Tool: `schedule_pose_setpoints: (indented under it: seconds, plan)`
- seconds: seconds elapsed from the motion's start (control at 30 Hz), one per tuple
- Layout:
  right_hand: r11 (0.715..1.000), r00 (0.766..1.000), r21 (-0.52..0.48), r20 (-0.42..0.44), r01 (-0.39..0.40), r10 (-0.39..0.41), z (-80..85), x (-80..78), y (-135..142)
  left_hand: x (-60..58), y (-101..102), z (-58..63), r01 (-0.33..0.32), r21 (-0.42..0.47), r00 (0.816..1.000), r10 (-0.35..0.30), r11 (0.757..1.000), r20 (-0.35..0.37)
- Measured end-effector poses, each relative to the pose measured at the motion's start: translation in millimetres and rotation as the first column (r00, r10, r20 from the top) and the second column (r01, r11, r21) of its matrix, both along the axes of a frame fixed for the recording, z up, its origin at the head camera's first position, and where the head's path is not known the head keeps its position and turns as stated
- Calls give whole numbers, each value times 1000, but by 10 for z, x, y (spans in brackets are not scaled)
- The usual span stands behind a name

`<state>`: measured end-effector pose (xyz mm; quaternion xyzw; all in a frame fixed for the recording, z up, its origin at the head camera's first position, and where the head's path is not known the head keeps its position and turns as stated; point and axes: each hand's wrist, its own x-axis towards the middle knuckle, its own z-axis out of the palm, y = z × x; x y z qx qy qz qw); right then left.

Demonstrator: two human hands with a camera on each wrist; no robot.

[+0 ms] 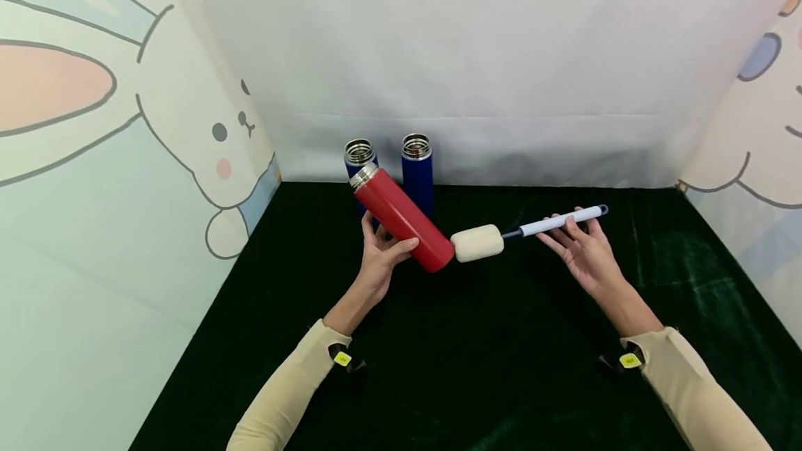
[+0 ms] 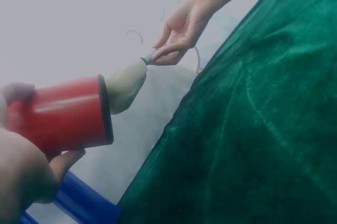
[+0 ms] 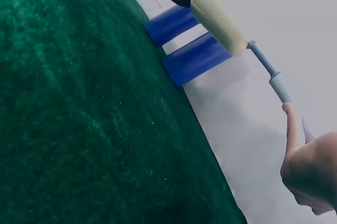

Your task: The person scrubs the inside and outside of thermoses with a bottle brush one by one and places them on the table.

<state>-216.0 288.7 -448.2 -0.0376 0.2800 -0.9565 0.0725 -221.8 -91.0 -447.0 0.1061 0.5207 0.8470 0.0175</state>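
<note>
In the head view a red bottle (image 1: 404,218) with an uncapped steel neck is gripped by my left hand (image 1: 381,259) and tilts with its mouth up to the left. My right hand (image 1: 585,256) holds a bottle brush by its pale handle (image 1: 557,220). The brush's cream sponge head (image 1: 478,243) points left and overlaps the lower end of the red bottle. From the left wrist, the sponge (image 2: 126,87) appears right at the bottle's dark base (image 2: 106,109). Fingers of the right hand (image 3: 313,169) lie around the handle in the right wrist view.
Two blue bottles without caps, a left one (image 1: 360,153) and a right one (image 1: 418,172), stand upright behind the red bottle. Dark green cloth (image 1: 501,353) covers the table. A white backdrop (image 1: 489,54) rises at the back, with cartoon-printed panels (image 1: 188,110) at the sides.
</note>
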Motion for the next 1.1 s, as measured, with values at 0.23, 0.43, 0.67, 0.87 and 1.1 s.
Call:
schedule_pose_setpoints:
  seconds: [0.23,0.43,0.67,0.87,1.1]
  plan:
    - [1000,999,18,-32,4,-3,-50,2,10,-23,14,-9,1,-20,1000,-1,1000,-29]
    - [987,990,129,-113,100,-86,-43,10,52,-84,33,-18,-17,-84,998,11,996,-65]
    - [972,974,162,-176,172,-143,39,29,182,-181,38,-18,-45,-183,993,24,982,-116]
    - [974,965,79,-173,213,-197,97,37,306,-308,87,-51,-92,-257,974,33,962,-225]
    - [969,960,-51,-132,240,-245,141,19,432,-414,180,-24,-100,-306,967,20,947,-254]
